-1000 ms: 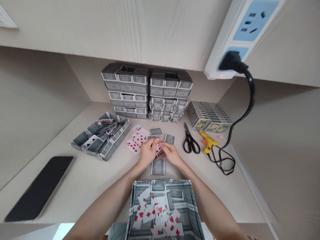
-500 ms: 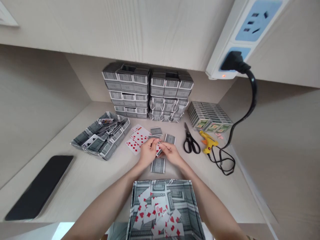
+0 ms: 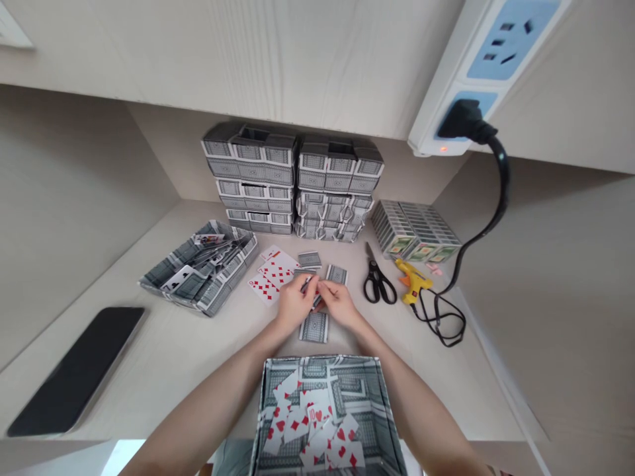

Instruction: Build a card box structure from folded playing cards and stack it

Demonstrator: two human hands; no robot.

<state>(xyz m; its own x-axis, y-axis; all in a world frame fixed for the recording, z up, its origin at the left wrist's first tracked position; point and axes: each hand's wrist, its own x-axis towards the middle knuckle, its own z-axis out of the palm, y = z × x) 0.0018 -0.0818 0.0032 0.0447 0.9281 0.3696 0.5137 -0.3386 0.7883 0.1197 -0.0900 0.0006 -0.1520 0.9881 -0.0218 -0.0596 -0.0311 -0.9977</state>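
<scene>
Fingers pinched, my left hand (image 3: 294,299) and my right hand (image 3: 338,303) meet over the middle of the desk, both on one small playing card (image 3: 316,301). Its red-marked face shows in part between them; the fingers hide the rest. Grey-backed card pieces lie around the hands: one nearer me (image 3: 314,328), one to the right (image 3: 337,274) and a small stack beyond (image 3: 310,260). Left of my left hand, several diamond cards (image 3: 275,272) lie face up and overlapping. Close to my body, a box made of cards (image 3: 347,370) holds loose red-suited pieces.
Black scissors (image 3: 380,284) and a yellow glue gun (image 3: 413,281) with a looped cord lie at right. A card tray (image 3: 218,301) and a dark phone (image 3: 77,370) are at left. Stacked card boxes (image 3: 258,172) and card packs (image 3: 417,231) stand behind; a power strip (image 3: 476,86) hangs above.
My left fingers have shifted slightly on the small card, and its tilt looks a little different. The surrounding things stay put.
</scene>
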